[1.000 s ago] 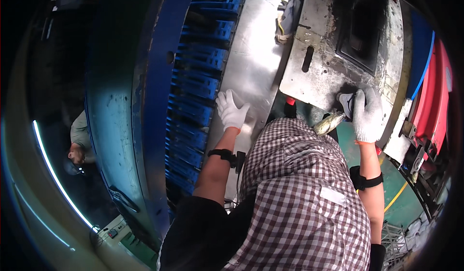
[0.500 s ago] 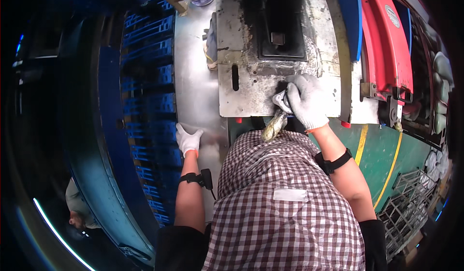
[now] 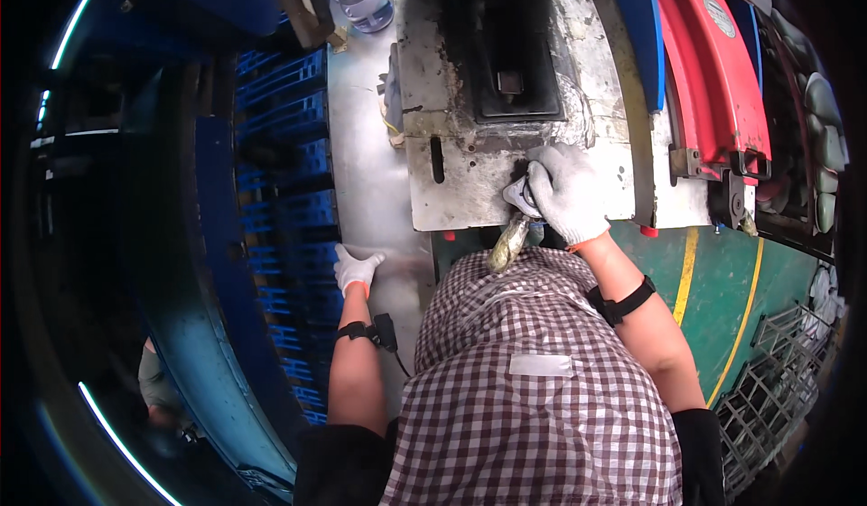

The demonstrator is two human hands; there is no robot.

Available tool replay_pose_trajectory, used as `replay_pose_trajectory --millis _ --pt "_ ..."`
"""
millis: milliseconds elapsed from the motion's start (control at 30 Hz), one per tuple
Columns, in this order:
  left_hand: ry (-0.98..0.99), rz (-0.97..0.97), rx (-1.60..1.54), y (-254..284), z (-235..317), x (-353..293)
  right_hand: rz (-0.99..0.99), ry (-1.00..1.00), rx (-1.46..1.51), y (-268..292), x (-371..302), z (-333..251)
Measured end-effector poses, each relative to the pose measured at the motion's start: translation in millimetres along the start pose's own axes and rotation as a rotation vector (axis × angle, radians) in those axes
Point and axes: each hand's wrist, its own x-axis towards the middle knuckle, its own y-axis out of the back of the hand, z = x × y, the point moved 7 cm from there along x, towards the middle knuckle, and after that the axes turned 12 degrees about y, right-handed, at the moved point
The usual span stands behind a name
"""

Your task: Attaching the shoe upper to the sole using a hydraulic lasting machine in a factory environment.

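Left hand [image 3: 354,269] spread, empty, by rack [image 3: 312,213]; right hand [image 3: 567,194] curled against tool [image 3: 508,242]—grip unclear; bottle [image 3: 363,2] beyond

Tool [image 3: 509,242], near edge of the plate [image 3: 423,194]: partly covered by your right hand [image 3: 569,194]. Plate: far edge cut off by the picture's top. Your apron [image 3: 533,416]: lower end cut off. Co-worker [image 3: 154,378]: partly hidden, blurred.

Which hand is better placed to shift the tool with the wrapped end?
Probably the right hand: it holds the tool by the stained plate, while the left hand, thumb spread, sits apart beside the blue slats.
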Motion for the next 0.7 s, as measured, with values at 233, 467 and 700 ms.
replay_pose_trajectory --millis 233,467,700 --pt "0.019 -0.062 0.051 -4.8 -1.9 12.0 0.006 -0.013 -0.005 -2.8 -0.5 -0.9" --pt "0.001 -0.053 0.071 3.3 0.5 9.6 0.014 0.005 -0.013 -3.4 -0.4 -1.7" --pt "-0.01 -0.069 0.088 3.4 3.4 8.2 0.005 0.008 -0.016 -4.1 -1.2 -1.0"
